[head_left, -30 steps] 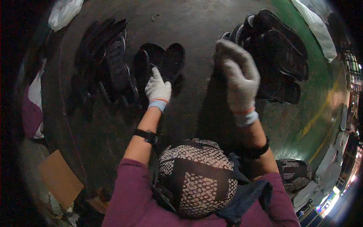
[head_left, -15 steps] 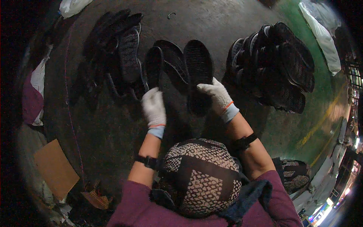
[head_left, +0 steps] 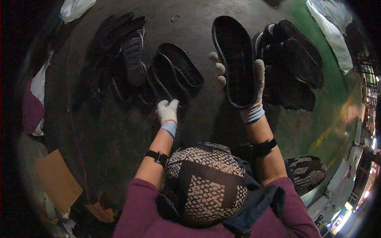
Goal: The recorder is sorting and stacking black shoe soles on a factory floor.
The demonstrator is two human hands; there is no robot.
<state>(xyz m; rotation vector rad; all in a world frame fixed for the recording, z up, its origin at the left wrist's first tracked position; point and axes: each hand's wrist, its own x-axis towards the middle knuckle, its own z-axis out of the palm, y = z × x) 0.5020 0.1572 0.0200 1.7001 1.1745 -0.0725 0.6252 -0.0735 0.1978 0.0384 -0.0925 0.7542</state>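
Where the dark floor (head_left: 202, 113) is seen in the centre of the frame, a strip of it is left between two lying black soles (head_left: 170, 73) and the sole held up at upper centre-right. At the left, the floor is bounded by a heap of black soles (head_left: 133, 59), by which the two lying ones are closely flanked; at the right, by a second heap (head_left: 293, 59), whose left edge is met in view by the raised sole. Farther out, the edges are marked by a white plastic sheet (head_left: 333, 39) at upper right and a piece of brown cardboard (head_left: 59, 182) at lower left.

By the gloved right hand (head_left: 258, 87) the raised black sole (head_left: 235, 59) is clamped, its left rim gripped by curled fingertips and its right rim pressed by the thumb. The gloved left hand (head_left: 166, 112), left of centre, is placed at the near end of the front lying sole; whether its fingers are closed on that rim or only set beside it cannot be told.
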